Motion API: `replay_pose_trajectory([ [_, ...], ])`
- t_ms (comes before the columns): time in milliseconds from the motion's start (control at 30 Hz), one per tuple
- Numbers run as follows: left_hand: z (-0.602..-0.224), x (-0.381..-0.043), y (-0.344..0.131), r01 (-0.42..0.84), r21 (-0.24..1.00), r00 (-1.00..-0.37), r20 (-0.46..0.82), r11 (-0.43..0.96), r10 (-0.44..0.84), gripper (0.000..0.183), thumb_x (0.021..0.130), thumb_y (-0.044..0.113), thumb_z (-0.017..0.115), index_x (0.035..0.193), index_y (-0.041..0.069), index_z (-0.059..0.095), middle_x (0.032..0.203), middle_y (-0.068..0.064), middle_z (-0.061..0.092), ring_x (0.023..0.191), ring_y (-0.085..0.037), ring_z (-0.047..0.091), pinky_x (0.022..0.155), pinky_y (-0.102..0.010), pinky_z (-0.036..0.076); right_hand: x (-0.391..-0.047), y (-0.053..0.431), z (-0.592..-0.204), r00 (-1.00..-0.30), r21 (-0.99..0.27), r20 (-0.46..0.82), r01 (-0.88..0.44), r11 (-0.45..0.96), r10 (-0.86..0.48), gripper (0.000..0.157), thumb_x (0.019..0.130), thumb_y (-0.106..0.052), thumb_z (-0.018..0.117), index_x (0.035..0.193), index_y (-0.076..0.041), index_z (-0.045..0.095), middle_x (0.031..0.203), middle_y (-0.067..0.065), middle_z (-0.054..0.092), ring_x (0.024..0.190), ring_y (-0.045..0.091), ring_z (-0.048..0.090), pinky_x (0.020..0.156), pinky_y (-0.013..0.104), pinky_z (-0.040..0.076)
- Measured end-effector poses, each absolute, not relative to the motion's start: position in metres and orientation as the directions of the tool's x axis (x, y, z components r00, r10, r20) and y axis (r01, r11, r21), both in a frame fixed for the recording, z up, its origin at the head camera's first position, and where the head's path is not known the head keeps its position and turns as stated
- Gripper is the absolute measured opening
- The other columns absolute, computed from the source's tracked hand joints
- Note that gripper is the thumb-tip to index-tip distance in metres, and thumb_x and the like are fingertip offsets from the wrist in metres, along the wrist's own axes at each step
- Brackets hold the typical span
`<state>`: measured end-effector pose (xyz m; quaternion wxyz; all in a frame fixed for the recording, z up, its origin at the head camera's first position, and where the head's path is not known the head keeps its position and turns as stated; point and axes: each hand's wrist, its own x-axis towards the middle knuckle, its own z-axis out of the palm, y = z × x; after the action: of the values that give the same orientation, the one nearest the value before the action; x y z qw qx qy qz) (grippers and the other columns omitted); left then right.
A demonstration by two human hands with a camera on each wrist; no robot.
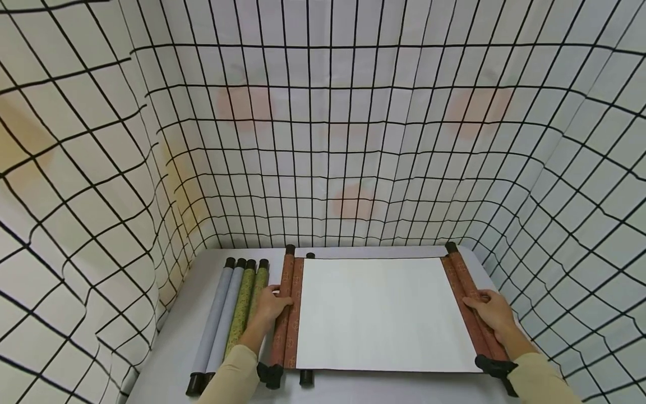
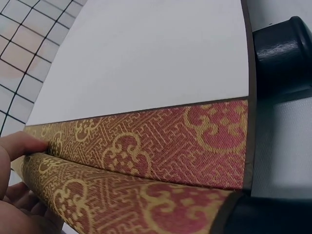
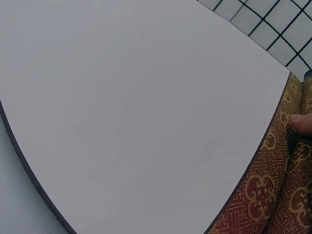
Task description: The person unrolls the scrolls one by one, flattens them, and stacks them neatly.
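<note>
The scroll (image 1: 383, 314) lies spread between the hands above the table (image 1: 176, 336), its white sheet longest from left to right. Each hand is equally close: the left hand (image 1: 272, 307) grips the left roll (image 1: 280, 336), the right hand (image 1: 493, 314) the right roll (image 1: 463, 275) — this one near the table's right edge. Green rolls (image 1: 240, 303) crowd the left side; a dark cap (image 1: 307, 378) pokes from underneath.

Couldn't read a single word, label, brand, number or sign anywhere — not on the white scroll (image 1: 386, 314), not on its red-and-gold patterned ends (image 2: 126, 151). Found no legible text on the grey rolls (image 1: 214, 322), green rolls (image 1: 240, 306) or pale backdrop (image 1: 338, 136) either — zip, tbh.
</note>
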<state>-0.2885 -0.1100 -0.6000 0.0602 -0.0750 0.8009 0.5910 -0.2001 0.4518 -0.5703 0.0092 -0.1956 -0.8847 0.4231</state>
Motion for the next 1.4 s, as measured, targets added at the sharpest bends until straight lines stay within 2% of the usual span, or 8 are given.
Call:
replay_pose_trajectory([
  [400,-0.609,-0.286,-0.105,-0.163,0.930,-0.987,-0.156,0.330,-0.049,0.056,0.086,0.007,0.077,0.134,-0.014,0.057,0.110,-0.024,0.066,0.099,-0.038,0.065,0.082,-0.053,0.055,-0.207,0.454,-0.596,-0.926,-0.628,-0.051,0.321,0.709,0.374,0.072,0.099,-0.036,0.067,0.139,0.020,0.046,0.133,0.043,0.051,0.117,0.059,0.051,0.092,0.063,0.048],
  [600,-0.615,-0.288,-0.105,-0.172,0.928,-0.985,-0.161,0.330,-0.058,0.058,0.086,0.009,0.078,0.135,-0.014,0.057,0.113,-0.025,0.065,0.102,-0.040,0.064,0.083,-0.054,0.055,-0.216,0.449,-0.603,-0.920,-0.579,0.021,0.309,0.755,0.392,0.065,0.097,-0.029,0.070,0.135,0.019,0.050,0.126,0.040,0.057,0.112,0.058,0.053,0.088,0.064,0.047],
  [1000,-0.623,-0.293,-0.098,-0.194,0.927,-0.981,-0.174,0.320,-0.089,0.056,0.088,0.009,0.078,0.136,-0.013,0.058,0.117,-0.026,0.065,0.105,-0.041,0.064,0.086,-0.055,0.055,-0.228,0.445,-0.608,-0.894,-0.550,-0.034,0.390,0.739,0.447,0.058,0.098,-0.025,0.066,0.136,0.015,0.048,0.129,0.039,0.054,0.114,0.058,0.053,0.087,0.065,0.048],
  [1233,-0.628,-0.294,-0.095,-0.184,0.918,-0.982,-0.153,0.352,-0.114,0.059,0.089,0.012,0.078,0.139,-0.012,0.056,0.124,-0.028,0.063,0.112,-0.044,0.061,0.092,-0.056,0.052,-0.230,0.445,-0.614,-0.907,-0.509,0.024,0.351,0.786,0.421,0.053,0.097,-0.020,0.064,0.132,0.017,0.052,0.121,0.042,0.057,0.109,0.060,0.055,0.082,0.066,0.049],
  [1400,-0.633,-0.295,-0.093,-0.166,0.899,-0.984,-0.123,0.405,-0.131,0.059,0.088,0.014,0.080,0.137,-0.011,0.058,0.122,-0.028,0.065,0.112,-0.044,0.062,0.091,-0.056,0.052,-0.232,0.442,-0.620,-0.892,-0.499,0.021,0.382,0.778,0.451,0.050,0.097,-0.019,0.063,0.132,0.014,0.053,0.119,0.040,0.058,0.107,0.059,0.055,0.079,0.069,0.046],
])
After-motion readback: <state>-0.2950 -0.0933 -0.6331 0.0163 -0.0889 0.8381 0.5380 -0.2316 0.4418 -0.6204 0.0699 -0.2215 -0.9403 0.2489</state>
